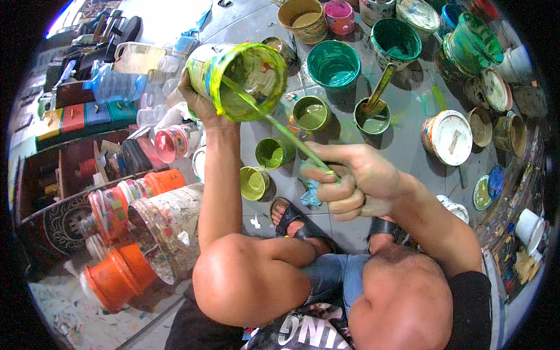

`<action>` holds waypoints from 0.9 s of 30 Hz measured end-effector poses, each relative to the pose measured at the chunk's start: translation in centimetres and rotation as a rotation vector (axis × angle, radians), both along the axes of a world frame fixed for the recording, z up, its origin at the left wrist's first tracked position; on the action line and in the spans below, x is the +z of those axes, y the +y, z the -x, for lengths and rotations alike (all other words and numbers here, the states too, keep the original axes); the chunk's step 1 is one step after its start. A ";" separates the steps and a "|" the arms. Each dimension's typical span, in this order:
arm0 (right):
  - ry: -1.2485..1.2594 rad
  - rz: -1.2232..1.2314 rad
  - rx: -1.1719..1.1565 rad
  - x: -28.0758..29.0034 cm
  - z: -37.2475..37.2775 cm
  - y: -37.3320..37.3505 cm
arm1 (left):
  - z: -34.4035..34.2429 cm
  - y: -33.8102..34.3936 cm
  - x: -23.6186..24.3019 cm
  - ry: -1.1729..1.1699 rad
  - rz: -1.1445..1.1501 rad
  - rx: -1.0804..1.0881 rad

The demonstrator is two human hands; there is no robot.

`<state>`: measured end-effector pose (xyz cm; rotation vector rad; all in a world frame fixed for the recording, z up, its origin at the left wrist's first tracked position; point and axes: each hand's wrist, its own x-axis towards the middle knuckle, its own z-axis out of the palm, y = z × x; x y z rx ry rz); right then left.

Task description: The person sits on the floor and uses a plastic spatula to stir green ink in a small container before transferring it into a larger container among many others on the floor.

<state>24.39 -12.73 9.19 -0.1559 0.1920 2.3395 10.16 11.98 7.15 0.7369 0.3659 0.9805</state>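
My left hand [201, 104] grips a paint bucket [205, 65] from its left side, holding it up and tilted so its mouth faces right. Yellow-green paint coats the bucket's rim and streaks its inner wall. In my closed right hand [363, 179] is a thin green-smeared stick [286, 132], its far end reaching into the bucket's mouth. A crumpled light-blue rag or paper [311, 191] shows below the right fingers; how it is held is partly hidden. Beneath the stick stand small pots of olive [311, 113], green [270, 153] and yellow-green paint [254, 182].
Beyond the pots stand teal paint buckets [333, 65] and a grey-green pot [372, 116] with a brush [381, 87] in it. A white-lidded bucket [454, 137] is at right. Orange buckets [119, 277] and a paint-crusted drum [169, 227] lie left of my knee.
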 end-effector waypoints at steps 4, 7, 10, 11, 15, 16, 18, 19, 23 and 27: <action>-0.724 -0.011 -0.023 2.3 -2.3 -0.8 | 1.0 0.9 1.4 0.271 0.112 0.065; -1.437 -0.207 -0.055 4.2 -3.7 -1.5 | 0.5 -0.7 3.1 0.428 0.265 -0.015; -2.129 -0.573 -0.049 8.0 -5.1 -1.0 | 1.6 -0.2 4.0 0.378 0.305 -0.232; -2.348 -0.697 -0.055 8.7 -5.4 -1.1 | 2.0 -0.1 3.8 0.285 0.333 -0.346; -3.057 -0.989 -0.080 10.1 -6.1 -1.0 | 1.5 -2.1 4.4 0.275 0.357 -0.455; -3.093 -0.984 -0.047 10.4 -6.0 -0.6 | 1.0 -3.0 4.9 0.344 0.329 -0.413; -3.155 -1.102 -0.107 10.5 -6.1 0.1 | 0.8 -3.0 4.6 0.503 0.359 -0.292; -3.195 -1.215 -0.174 10.3 -6.4 0.4 | 0.2 -3.6 4.4 0.546 0.332 -0.319; -3.157 -1.429 -0.491 7.9 -7.5 1.0 | -1.2 -6.0 3.8 0.645 0.332 -0.250; -3.179 -1.278 -0.311 6.0 -7.3 1.8 | -1.1 -5.8 3.5 0.624 0.202 -0.195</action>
